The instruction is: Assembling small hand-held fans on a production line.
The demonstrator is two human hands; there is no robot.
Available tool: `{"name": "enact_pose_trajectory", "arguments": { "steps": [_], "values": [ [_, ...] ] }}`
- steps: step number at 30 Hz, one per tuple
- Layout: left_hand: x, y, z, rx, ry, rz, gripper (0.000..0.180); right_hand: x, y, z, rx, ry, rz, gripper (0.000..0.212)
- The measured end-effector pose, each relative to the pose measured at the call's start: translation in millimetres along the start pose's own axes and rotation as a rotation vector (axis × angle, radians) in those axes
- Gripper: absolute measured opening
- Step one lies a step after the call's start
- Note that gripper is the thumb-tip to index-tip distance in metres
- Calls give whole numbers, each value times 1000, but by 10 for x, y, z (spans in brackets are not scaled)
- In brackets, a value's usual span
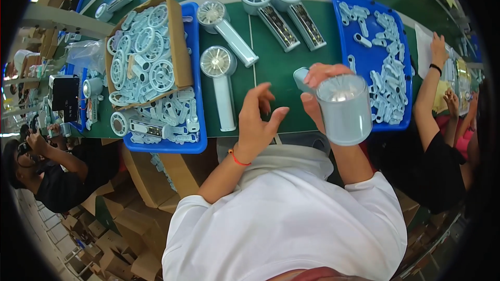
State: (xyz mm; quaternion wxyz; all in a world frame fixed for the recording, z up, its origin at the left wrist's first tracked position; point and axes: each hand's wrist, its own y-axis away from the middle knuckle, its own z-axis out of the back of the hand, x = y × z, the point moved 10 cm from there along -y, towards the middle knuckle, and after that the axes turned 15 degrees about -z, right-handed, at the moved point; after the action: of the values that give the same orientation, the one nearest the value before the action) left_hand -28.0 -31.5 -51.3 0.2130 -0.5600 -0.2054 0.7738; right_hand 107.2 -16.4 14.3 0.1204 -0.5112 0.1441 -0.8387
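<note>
My right hand (324,75) is wrapped round a pale-blue handheld fan (346,114). The fan's cylindrical head faces up toward me, and its handle end shows past my fingers. My left hand (255,122) is raised over the table's near edge, fingers apart and with nothing in it, a short way left of the fan. Left of that hand lie two part-built fans with bare blades, a nearer fan (221,86) and a farther fan (226,34). Beyond my hands are two more fans, a left one (268,15) and a right one (299,13), their handles open on dark inner parts.
A cardboard box (180,47) of ring grilles stands in a blue tray (195,145) of small parts at left. Another blue tray (359,57) at right holds small handle pieces. Co-workers sit on both sides; a person's arm (429,83) reaches over the table at right.
</note>
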Motion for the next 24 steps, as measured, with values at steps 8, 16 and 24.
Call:
{"name": "enact_pose_trajectory", "arguments": {
  "steps": [8,16,24],
  "values": [
    [84,91,-47,86,118,78,8,47,21,163,-73,-405,-27,25],
    [229,185,43,-66,243,179,8,10,-4,17,-152,-516,-100,19],
    [-1077,118,151,44,232,-770,7,-690,182,-354,-10,31,-426,34]
  ]
}}
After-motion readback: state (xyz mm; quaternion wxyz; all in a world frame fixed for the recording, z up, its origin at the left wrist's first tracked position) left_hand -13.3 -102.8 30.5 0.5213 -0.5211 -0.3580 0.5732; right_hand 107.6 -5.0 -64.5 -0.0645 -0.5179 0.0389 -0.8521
